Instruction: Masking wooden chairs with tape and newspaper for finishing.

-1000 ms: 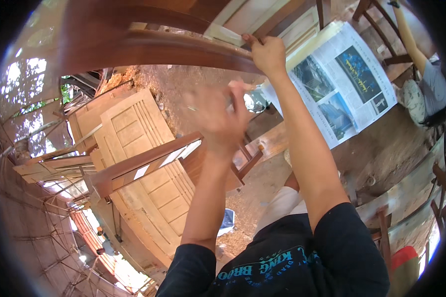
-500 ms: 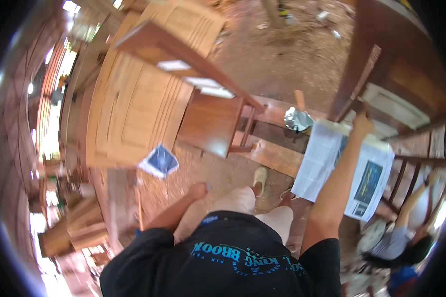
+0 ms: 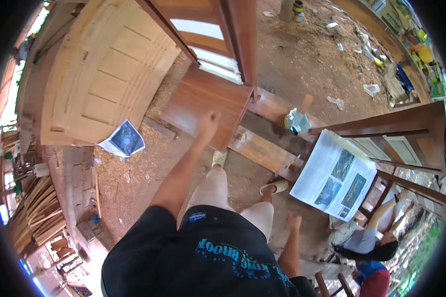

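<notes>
My left hand (image 3: 206, 127) reaches forward over the glossy brown wooden seat (image 3: 203, 99) of a piece with a tall, white-panelled back (image 3: 208, 44). Its fingers are curled closed; what they hold, if anything, is too small to make out. Whether the hand touches the seat is unclear. Low beside my right thigh is my right hand (image 3: 293, 221), its fingers too indistinct to read. Newspaper sheets (image 3: 334, 175) cover the seat of a similar brown piece (image 3: 401, 133) on the right. Between the two pieces stands a foil-lined container (image 3: 297, 120), with a wooden handle (image 3: 306, 103) beside it.
Pale carved wooden panels (image 3: 104, 74) lie at the left, with a printed sheet (image 3: 124, 139) at their edge. Wooden planks (image 3: 265, 151) rest on the dusty floor before my feet. Another person (image 3: 364, 242) works at the lower right. Stacked timber (image 3: 42, 213) is at the far left.
My right hand has left the white panel of the right-hand piece and dropped beside my thigh. My left hand has moved forward over the brown seat. The whole view has shifted.
</notes>
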Motion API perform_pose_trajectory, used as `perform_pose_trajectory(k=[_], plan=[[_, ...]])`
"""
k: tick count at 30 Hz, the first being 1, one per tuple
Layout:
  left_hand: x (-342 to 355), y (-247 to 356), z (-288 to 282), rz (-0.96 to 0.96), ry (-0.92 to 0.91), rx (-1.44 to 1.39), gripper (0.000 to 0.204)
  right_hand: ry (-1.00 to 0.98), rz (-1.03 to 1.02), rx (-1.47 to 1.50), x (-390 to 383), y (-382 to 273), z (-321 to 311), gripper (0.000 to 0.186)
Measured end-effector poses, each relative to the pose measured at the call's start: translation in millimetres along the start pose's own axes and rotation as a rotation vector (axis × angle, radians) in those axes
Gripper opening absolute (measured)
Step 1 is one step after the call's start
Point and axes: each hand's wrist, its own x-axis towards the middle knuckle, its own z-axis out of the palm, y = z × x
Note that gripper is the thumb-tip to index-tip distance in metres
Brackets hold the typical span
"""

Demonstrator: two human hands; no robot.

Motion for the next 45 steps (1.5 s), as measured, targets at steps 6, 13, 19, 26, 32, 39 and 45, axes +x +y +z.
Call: perform_pose_trajectory(k=[6,13,19,26,32,39,45], plan=[[167.4,58.4,52.6,0.041,0.145,-0.312,0.034,-0.038,0.176,0.239,-130.3,-34.9,102.0,0.023],[215.7,58.2,85.7,-0.334,-0.059,-0.67,0.031,0.117,0.206,0.434,-195.3,-115.1,132.0,0.027],[222.6,58.7,99.4,-0.415,-0.123,-1.075,0.014,0.197,0.235,0.474,-212.1,-119.6,139.8,0.027],[207.8,34.5,114.1,-0.566,-0.103,-1.054,0.011,0.174,0.3,0.339,-219.8,-95.4,147.8,0.028],[168.6,4.7,117.1,-0.58,0.003,-0.929,0.014,0.201,0.275,0.483,-220.9,-90.8,136.1,0.029],[110.3,12.4,72.7,-0.373,-0.1,-0.831,0.018,0.258,0.075,0.23,-216.3,-105.8,101.0,0.027],[-8.3,67.5,27.2,-0.122,-0.465,-0.55,0.018,0.512,-0.385,0.143,-214.8,-231.8,25.0,0.021]])
